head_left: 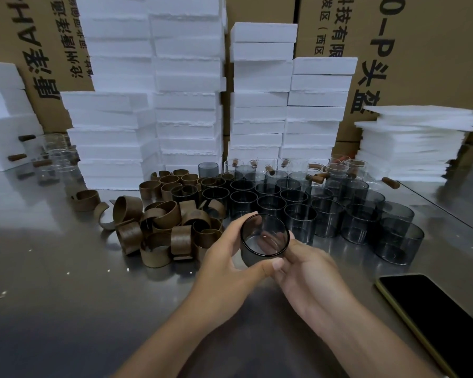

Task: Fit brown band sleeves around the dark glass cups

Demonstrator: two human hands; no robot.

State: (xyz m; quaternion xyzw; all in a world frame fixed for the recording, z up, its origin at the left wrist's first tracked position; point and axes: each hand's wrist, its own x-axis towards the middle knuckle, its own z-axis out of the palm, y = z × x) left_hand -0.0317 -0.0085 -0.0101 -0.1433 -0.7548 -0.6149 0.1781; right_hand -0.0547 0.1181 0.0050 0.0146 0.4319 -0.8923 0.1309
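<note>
Above steel table: left hand and right hand both curled around one dark glass cup, mouth tilted toward camera.

dark glass cup tilted, brown sleeves heaped

The left hand and right hand are bare, forearms bare too, thumbnail cut short.

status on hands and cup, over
Left hand and right hand both gripping one dark round glass cup, no sleeve on it. Brown curled band sleeves piled just left, untouched. Nothing in the way.
</note>
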